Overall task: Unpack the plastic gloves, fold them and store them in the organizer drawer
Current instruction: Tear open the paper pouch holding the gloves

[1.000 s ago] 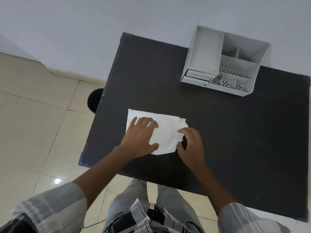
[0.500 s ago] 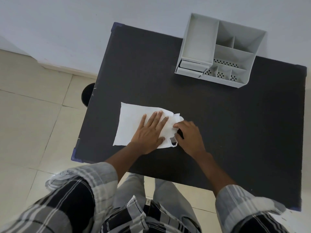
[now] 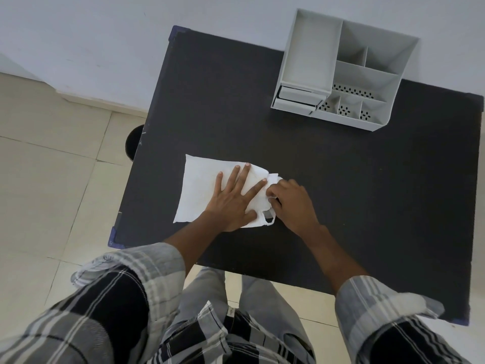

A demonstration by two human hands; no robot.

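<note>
A white plastic glove (image 3: 202, 190) lies flat on the black table (image 3: 367, 193), toward the table's near left corner and well apart from the grey organizer (image 3: 343, 72), which stands at the table's far edge against the wall. The left hand (image 3: 233, 200) rests palm down on the right half of the glove, its fingers spread and pressing the sheet onto the table. The right hand (image 3: 292, 203) sits just beside the left hand, at the glove's crumpled right end, with its fingers curled and pinching a fold of the plastic there. A small loop of the glove sticks out on the near side of the left hand's thumb. On the organizer, the drawer (image 3: 296, 97) sits at the lower left of its front face, nearly closed. The compartments beside the drawer have dotted floors. Both forearms reach in from checked sleeves (image 3: 147, 274).
</note>
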